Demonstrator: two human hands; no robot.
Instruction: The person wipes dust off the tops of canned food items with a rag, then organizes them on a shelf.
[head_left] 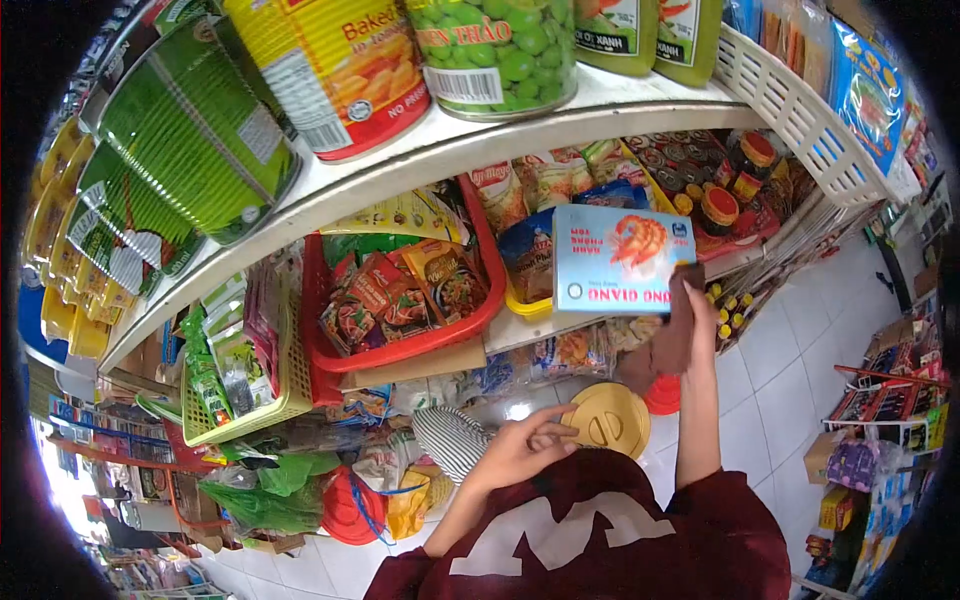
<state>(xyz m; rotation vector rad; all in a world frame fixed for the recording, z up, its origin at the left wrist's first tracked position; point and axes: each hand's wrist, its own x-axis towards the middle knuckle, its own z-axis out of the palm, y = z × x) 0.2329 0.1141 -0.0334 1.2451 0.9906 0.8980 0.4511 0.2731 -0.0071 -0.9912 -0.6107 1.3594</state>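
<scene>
Blue box fronts stocked shelf above tiles.

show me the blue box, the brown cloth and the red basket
Blue box (pixel 605 265), head view: its printed face.
Brown cloth (pixel 670 340), head view: middle of its fabric.
Red basket (pixel 430 346), head view: its rim.

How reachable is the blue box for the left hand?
Likely yes: the left hand looks empty, and the blue box is uncovered except where right hand and brown cloth meet its lower right corner.
</scene>
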